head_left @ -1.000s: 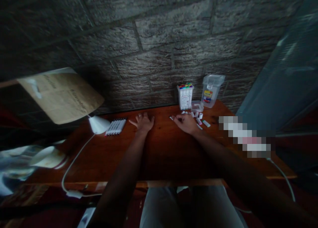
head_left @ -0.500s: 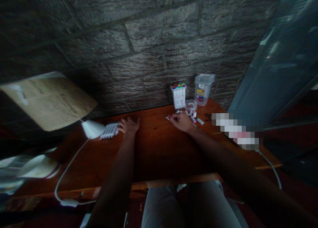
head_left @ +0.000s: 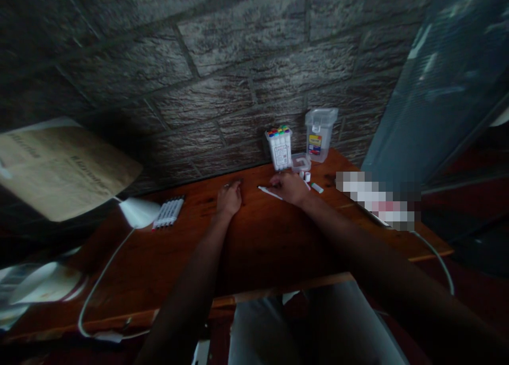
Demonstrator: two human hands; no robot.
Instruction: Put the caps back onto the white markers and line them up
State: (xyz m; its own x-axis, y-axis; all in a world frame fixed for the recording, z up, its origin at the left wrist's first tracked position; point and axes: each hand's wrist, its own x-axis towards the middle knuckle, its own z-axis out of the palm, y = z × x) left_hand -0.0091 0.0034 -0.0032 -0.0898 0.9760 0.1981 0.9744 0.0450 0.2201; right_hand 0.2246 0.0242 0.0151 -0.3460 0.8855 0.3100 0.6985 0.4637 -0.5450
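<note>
My right hand [head_left: 292, 188] is closed around a slim white marker [head_left: 269, 193] with a dark tip pointing left, low over the wooden table. Part of the marker is hidden by the hand. To its left, my left hand [head_left: 229, 199] is near the tabletop, holding nothing, with thumb and fingers apart. Farther left, several white markers [head_left: 169, 212] lie side by side in a row. Some loose white markers [head_left: 317, 187] lie just beyond and to the right of my right hand.
Against the stone wall stands a clear case [head_left: 280, 149] full of markers with coloured ends. Beside it are a small clear lid or tray [head_left: 301, 162] and a tall clear container [head_left: 319, 137]. A lamp with a brown paper shade [head_left: 67, 169] leans in at left; its white cord [head_left: 101, 275] crosses the table.
My left hand has moved right, away from the row of markers and toward my right hand. More of the white marker now shows at my right hand. The view has shifted slightly.
</note>
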